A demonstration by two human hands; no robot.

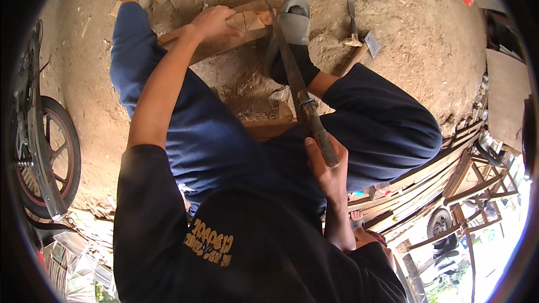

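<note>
My left hand (216, 25) rests on a wooden board (205, 50) lying across the dirt between my feet, its fingers curled over the upper part. My right hand (325, 157) grips the handle of a long hand saw (286, 59), whose toothed blade points away from me, its narrow tip over the far end of the board beside my sandaled foot (293, 22). I cannot tell whether the blade touches the wood. A second length of wood (264, 129) lies nearer me, partly hidden by my legs.
Right of my foot lie a dark-handled tool (352, 19) and a square metal blade (371, 44). A motorbike wheel (56, 151) stands at left. Stacked planks (410, 196), a wooden frame (477, 191) and a panel (505, 95) are at right, near another person's bare foot (356, 219).
</note>
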